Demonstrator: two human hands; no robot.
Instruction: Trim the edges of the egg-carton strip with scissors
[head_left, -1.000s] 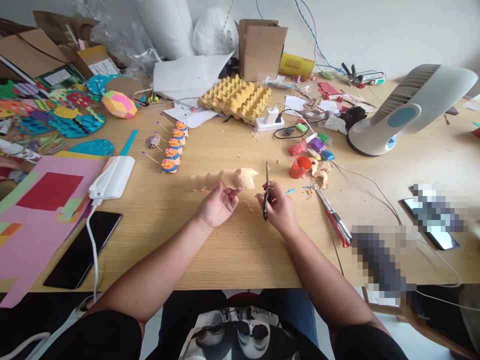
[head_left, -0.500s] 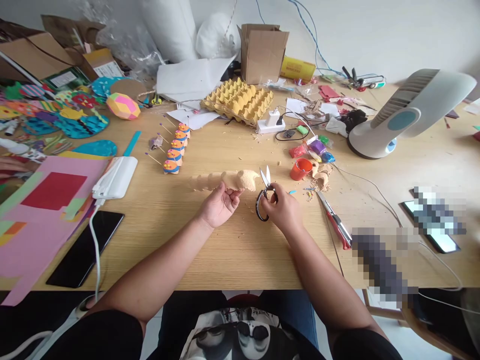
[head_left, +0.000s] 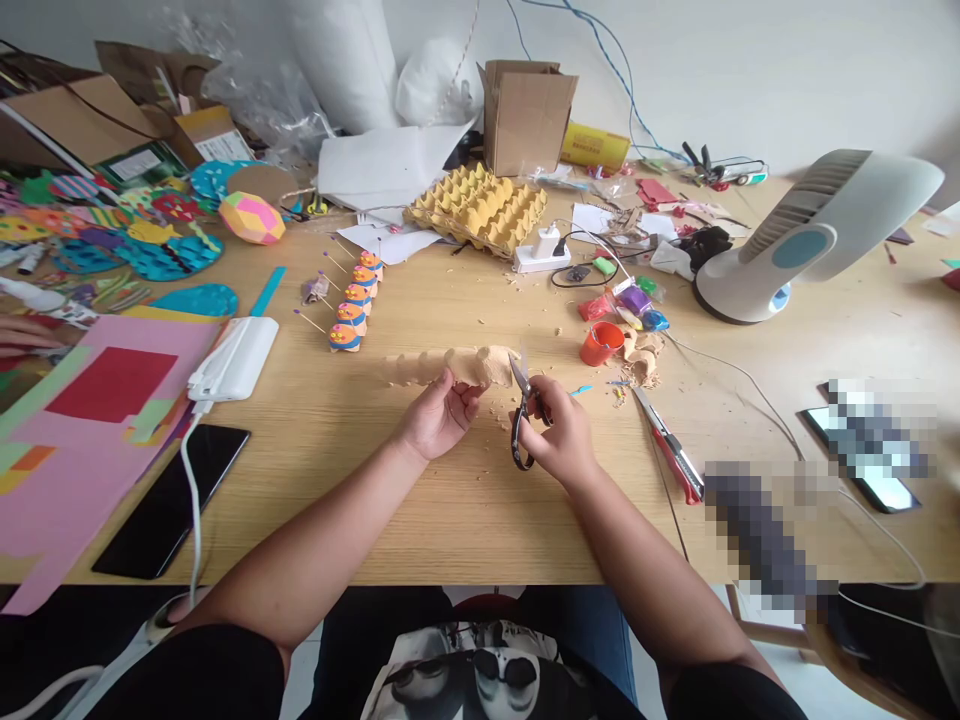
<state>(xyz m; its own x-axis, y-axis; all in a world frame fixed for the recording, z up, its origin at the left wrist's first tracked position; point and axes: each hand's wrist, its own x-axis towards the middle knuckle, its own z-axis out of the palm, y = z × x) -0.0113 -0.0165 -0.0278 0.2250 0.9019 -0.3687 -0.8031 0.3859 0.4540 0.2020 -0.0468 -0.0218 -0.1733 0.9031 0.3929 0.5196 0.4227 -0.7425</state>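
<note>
Center frame: tan bumpy strip (head_left: 465, 366), long axis roughly left-right. I have the left hand (head_left: 441, 418) nearer, thumb and curled fingers pinching its lower edge. Right hand (head_left: 564, 430), lower right of it, grips the scissors (head_left: 523, 386), fingers closed round handles; blades parted at the strip's right end, contact I can't tell.

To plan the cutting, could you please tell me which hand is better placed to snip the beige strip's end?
Probably the right hand: it holds the scissors, blades parted close to that end. The left hand is occupied holding the beige strip.
</note>
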